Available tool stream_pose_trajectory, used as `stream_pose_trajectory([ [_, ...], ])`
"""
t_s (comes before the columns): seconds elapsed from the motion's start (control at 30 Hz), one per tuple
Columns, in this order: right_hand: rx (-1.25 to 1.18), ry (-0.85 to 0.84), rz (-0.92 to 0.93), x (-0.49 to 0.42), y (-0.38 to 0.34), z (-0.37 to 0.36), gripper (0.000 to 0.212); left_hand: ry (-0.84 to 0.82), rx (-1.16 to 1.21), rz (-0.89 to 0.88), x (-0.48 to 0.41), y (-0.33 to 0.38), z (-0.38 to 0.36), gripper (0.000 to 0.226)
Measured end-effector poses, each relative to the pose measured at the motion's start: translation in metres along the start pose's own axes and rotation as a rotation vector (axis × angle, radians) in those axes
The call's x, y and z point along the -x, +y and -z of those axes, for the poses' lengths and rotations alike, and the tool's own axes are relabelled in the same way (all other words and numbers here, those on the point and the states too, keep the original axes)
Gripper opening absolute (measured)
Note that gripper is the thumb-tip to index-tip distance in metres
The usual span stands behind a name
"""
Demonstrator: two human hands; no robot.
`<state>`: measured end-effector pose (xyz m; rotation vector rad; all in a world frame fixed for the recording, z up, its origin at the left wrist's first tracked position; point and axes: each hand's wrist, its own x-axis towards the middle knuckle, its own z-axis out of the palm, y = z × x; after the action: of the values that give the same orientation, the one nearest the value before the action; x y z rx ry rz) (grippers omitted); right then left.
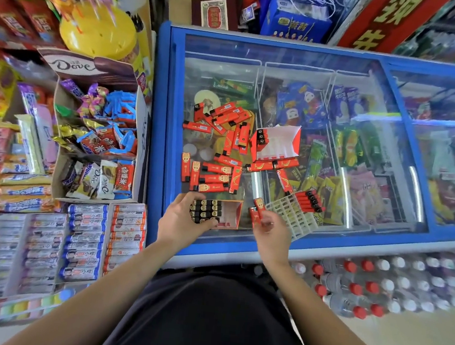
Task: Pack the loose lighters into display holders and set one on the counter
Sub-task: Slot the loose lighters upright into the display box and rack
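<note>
Many loose red lighters [224,147] lie scattered on the glass lid of a blue chest freezer [158,126]. My left hand [181,219] grips a red display holder [232,214] near the lid's front edge; black lighter tops fill its left part. My right hand [272,232] holds two red lighters [256,211] just right of that holder. A second red holder [276,143] stands farther back with a few lighters in one corner. A white plastic grid insert [291,214] lies to the right with several lighters [310,201] in its far end.
A Dove chocolate display box [97,132] and racks of candy and gum [47,241] crowd the left side. Water bottles with red and white caps [376,287] lie below the freezer's front at right. Bags and boxes stand behind the freezer.
</note>
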<state>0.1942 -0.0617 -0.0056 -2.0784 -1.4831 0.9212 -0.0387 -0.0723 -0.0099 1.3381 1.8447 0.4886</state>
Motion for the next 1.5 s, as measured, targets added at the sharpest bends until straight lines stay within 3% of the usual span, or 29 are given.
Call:
stream_pose_trajectory([
  [0.2,0.334,-0.205,0.076,-0.022,0.025,-0.001,0.059,-0.030,-0.015,0.022,-0.003,0.001,0.000,0.057],
  [0.3,0.376,-0.184,0.112,-0.025,0.023,-0.010,0.065,-0.036,-0.013,0.030,-0.003,0.001,0.003,0.058],
  [0.53,0.404,-0.194,0.213,-0.030,0.014,-0.024,0.053,-0.040,-0.009,0.023,-0.001,0.004,0.005,0.058],
  [0.67,0.325,-0.214,0.148,-0.034,0.016,-0.024,0.061,-0.049,-0.013,0.029,0.000,0.006,0.006,0.058],
  [0.87,0.283,-0.208,0.149,-0.037,0.029,-0.025,0.033,-0.055,-0.006,0.026,0.001,0.007,0.008,0.058],
  [1.03,-0.072,-0.225,-0.057,-0.036,0.026,-0.015,0.014,-0.051,-0.028,0.033,0.002,0.009,0.008,0.059],
  [1.27,-0.694,-0.269,-0.396,-0.021,0.011,0.004,0.026,0.022,-0.119,-0.028,0.003,0.012,0.007,0.063],
  [1.37,-0.931,-0.322,-0.437,-0.014,-0.005,0.015,0.028,0.110,-0.051,-0.107,0.003,0.024,0.011,0.049],
  [1.5,-0.995,-0.438,-0.410,-0.004,-0.026,0.027,0.036,0.048,0.156,-0.138,0.003,0.053,0.019,0.028],
])
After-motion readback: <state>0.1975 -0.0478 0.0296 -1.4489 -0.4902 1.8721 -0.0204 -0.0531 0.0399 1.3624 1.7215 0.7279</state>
